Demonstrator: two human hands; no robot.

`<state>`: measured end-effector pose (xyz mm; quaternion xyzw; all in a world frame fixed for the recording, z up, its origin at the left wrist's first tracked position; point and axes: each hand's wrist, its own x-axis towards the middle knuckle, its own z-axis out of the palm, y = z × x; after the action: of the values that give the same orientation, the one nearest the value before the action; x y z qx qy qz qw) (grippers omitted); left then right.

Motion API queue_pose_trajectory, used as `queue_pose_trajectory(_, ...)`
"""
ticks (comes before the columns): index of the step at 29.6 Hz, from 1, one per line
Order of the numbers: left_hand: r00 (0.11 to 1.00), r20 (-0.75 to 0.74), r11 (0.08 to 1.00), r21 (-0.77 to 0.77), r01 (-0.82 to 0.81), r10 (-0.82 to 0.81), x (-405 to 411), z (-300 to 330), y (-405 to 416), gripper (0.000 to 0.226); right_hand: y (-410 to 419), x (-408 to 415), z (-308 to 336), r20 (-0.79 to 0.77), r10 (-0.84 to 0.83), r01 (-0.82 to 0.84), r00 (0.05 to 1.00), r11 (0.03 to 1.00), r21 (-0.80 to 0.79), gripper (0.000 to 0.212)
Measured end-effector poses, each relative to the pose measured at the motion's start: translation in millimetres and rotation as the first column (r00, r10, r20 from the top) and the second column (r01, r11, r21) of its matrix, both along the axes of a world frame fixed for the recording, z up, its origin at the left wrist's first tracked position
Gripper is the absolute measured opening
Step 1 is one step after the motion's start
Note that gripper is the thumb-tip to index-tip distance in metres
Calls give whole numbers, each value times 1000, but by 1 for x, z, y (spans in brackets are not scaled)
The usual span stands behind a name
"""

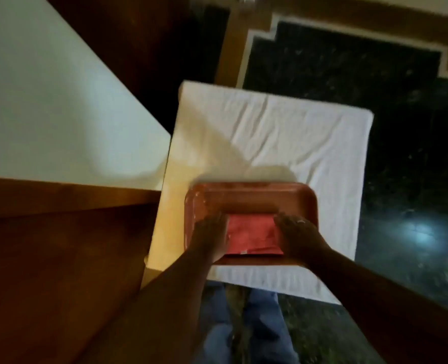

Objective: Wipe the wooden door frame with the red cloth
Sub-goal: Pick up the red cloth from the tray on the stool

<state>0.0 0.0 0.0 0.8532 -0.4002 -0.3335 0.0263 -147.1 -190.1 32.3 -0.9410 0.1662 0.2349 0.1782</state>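
Observation:
A folded red cloth lies in the near half of a red plastic tray. My left hand presses against the cloth's left edge and my right hand against its right edge, so the cloth is gripped between them. The fingers of both hands are stretched forward, and a ring shows on the right hand. The wooden door frame runs along the left side as broad brown boards, apart from both hands.
The tray rests on a white towel spread on the dark marble floor. A white wall panel fills the upper left, beside dark wood. My legs in blue jeans are below the tray.

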Motion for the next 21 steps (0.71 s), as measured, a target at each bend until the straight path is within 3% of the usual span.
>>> queue_pose_trajectory(4, 997, 49, 997, -52, -55, 58, 8, -49, 4, 63, -5, 22, -60, -199, -6, -8, 980, 998, -67, 69)
queue_pose_trajectory(8, 1000, 30, 993, -118, 12, -9, 16, -64, 4, 34, 1, 28, -79, -241, 15, -37, 970, 995, -88, 55)
queue_pose_trajectory(11, 968, -240, 992, -84, -97, 74, 20, -41, 9, 22, 1, 20, -55, -334, -25, 33, 942, 999, 17, 50)
queue_pose_trajectory(13, 854, -474, 963, -38, -265, 217, 27, -11, 12, 19, 0, 19, -21, -347, -176, 247, 921, 954, 172, 37)
queue_pose_trajectory(14, 775, -561, 925, -40, -377, 291, 33, 7, 12, 18, -3, 19, -2, -359, -309, 414, 881, 870, 267, 33)
queue_pose_trajectory(16, 614, -693, 814, -66, -577, 378, 43, 48, 11, 17, -10, 22, 42, -368, -586, 691, 722, 581, 430, 32)
queue_pose_trajectory(19, 495, -768, 667, -121, -735, 406, 54, 106, 10, 19, -23, 22, 105, -331, -791, 722, 515, 192, 664, 47)
queue_pose_trajectory(21, 466, -782, 576, -172, -799, 414, 58, 148, 10, 16, -26, 27, 147, -362, -835, 668, 414, 9, 744, 44)
